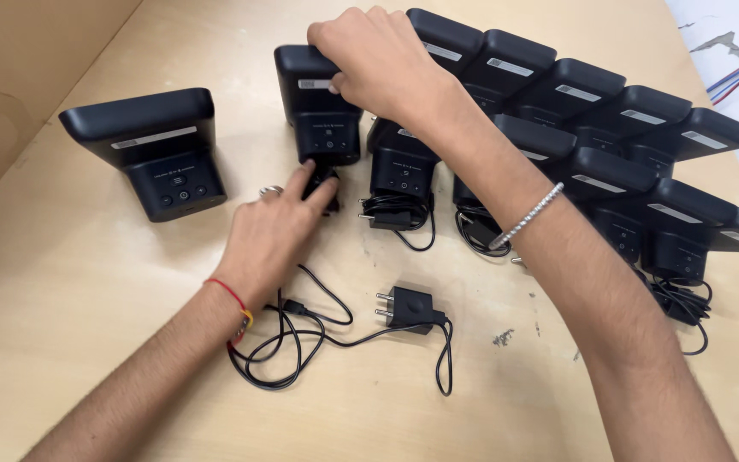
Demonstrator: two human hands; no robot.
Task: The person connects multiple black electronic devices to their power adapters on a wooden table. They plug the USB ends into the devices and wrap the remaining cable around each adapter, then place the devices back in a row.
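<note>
My right hand (375,62) grips the top of a black box-shaped device (325,128) standing on the wooden table (87,282). My left hand (274,229) pinches a small black plug end (322,182) right at the device's lower front. From under the left wrist runs a loose black cable (301,338) to a black power adapter (410,309) with round pins, lying near the table's middle.
One more black device (160,150) stands alone at the left. Several same devices (575,111) stand in rows at the right, some with coiled cables (399,214) in front. A cardboard wall (19,77) rises at the far left.
</note>
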